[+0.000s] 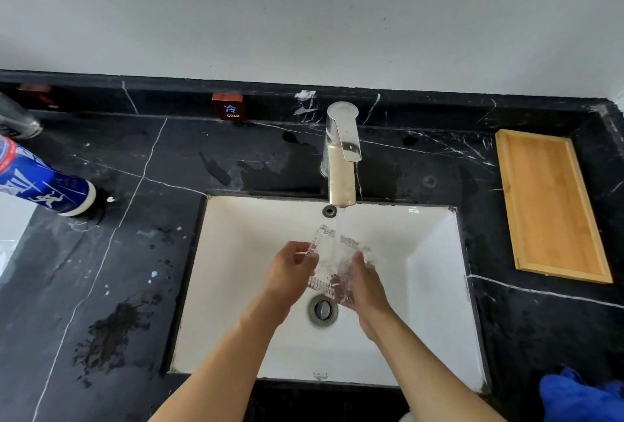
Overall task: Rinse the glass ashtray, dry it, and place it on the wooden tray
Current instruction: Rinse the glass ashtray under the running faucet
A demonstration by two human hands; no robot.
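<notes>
A clear glass ashtray [332, 261] is held tilted over the white sink [236, 286], under water running from the chrome faucet [341, 165]. My left hand [290, 274] grips its left edge and my right hand [366, 286] grips its right edge. Water splashes across the glass. The wooden tray [550, 205] lies on the black counter to the right of the sink, with nothing in it.
A blue cloth [580, 398] lies at the counter's bottom right corner. A blue and white tube [40, 181] and a metal can [17, 117] lie at the left. A small "COLD" sign [229, 107] stands against the back ledge. The sink drain [323, 310] is below my hands.
</notes>
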